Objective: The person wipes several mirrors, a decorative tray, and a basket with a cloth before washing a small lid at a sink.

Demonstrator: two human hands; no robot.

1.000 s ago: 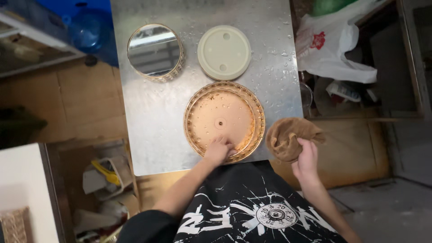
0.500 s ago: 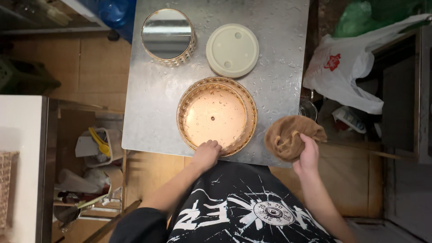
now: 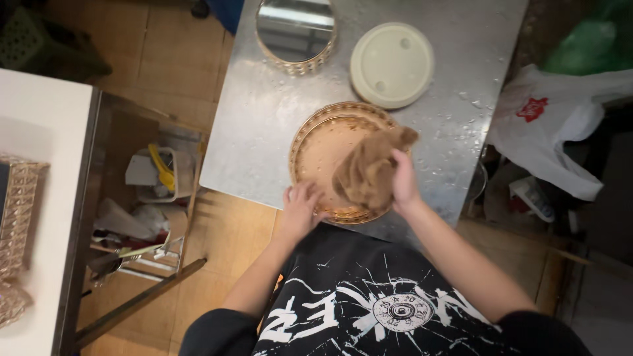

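Note:
A round copper-coloured tray (image 3: 315,140) with a beaded rim lies on the wet metal table (image 3: 264,125). My left hand (image 3: 300,206) grips the tray's near edge. My right hand (image 3: 402,181) holds a crumpled brown cloth (image 3: 369,171) and presses it onto the right half of the tray. Further back on the table stand a round mirror (image 3: 295,28) with a gold beaded frame and a cream round lid (image 3: 391,64) lying flat.
A white plastic bag (image 3: 560,132) hangs right of the table, with a green bag (image 3: 587,43) behind it. Left of the table is a crate of clutter (image 3: 151,178) on the tiled floor, and a white counter (image 3: 39,198) with a crystal-edged tray (image 3: 16,211).
My right hand has brought the brown cloth from beside the table's edge onto the tray. My left hand has stayed at the tray's near rim. The camera view has shifted right.

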